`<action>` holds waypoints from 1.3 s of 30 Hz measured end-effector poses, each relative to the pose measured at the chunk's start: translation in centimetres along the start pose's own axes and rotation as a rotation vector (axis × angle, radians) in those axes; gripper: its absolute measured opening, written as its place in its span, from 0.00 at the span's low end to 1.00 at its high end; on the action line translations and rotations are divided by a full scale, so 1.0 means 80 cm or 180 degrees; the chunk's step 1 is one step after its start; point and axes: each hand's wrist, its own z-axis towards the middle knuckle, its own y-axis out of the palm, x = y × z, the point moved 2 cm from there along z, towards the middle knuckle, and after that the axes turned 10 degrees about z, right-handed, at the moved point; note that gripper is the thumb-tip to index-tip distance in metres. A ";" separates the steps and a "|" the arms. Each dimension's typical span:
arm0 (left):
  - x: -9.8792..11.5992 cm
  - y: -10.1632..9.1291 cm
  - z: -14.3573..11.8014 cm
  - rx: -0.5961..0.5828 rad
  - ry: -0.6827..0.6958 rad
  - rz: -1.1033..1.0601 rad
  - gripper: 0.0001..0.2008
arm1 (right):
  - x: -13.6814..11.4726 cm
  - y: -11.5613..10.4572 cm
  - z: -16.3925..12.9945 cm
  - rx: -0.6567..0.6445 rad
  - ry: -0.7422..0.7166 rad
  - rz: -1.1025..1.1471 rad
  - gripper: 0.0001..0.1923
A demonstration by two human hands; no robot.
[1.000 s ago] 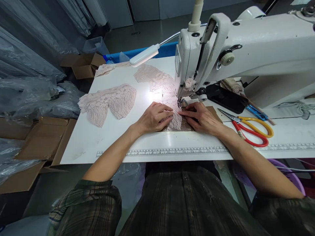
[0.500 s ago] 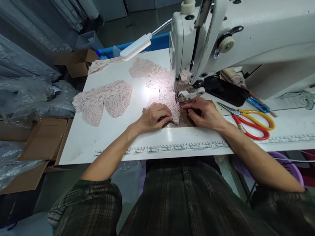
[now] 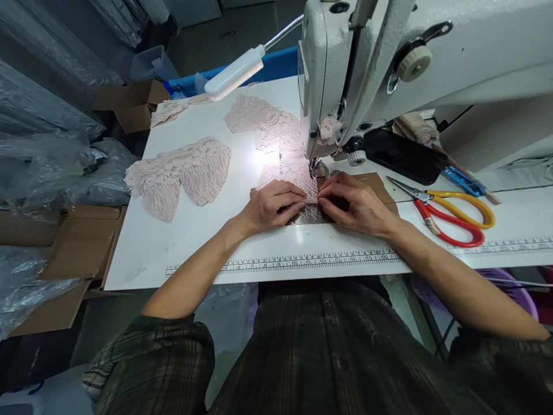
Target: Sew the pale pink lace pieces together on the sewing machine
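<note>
The pale pink lace strip (image 3: 288, 173) is being pinched by both hands just in front of the metal presser foot (image 3: 318, 169) of the big white sewing machine (image 3: 389, 63). The left hand (image 3: 271, 204) is being curled, with its fingertips closed on the lace edge. The right hand (image 3: 358, 203) is being closed on the same edge — the two sets of fingertips are now touching, where half a second ago they were being kept apart and laid flatter. The lace is being held over a brown cardboard piece (image 3: 375, 185), which is lying on the white table top (image 3: 173, 248).

The hands are being kept near the front table edge, just behind the printed ruler strip (image 3: 302, 262). Bare table is lying to the left of the hands — up to a loose pink lace piece (image 3: 181, 173). To the right, the red and yellow scissors (image 3: 449, 216) are lying near the right wrist, so room there is tighter.
</note>
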 end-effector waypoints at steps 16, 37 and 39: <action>0.004 0.002 0.005 -0.0108 0.0249 0.0102 0.03 | -0.008 0.001 -0.004 -0.0623 -0.0303 -0.0468 0.19; 0.012 0.000 0.002 -0.0392 0.0806 0.0938 0.02 | 0.016 0.001 -0.009 -0.0228 0.0074 -0.0691 0.22; 0.014 0.001 0.001 -0.0413 0.0822 0.0873 0.02 | 0.017 0.001 -0.009 -0.0214 0.0103 -0.0697 0.22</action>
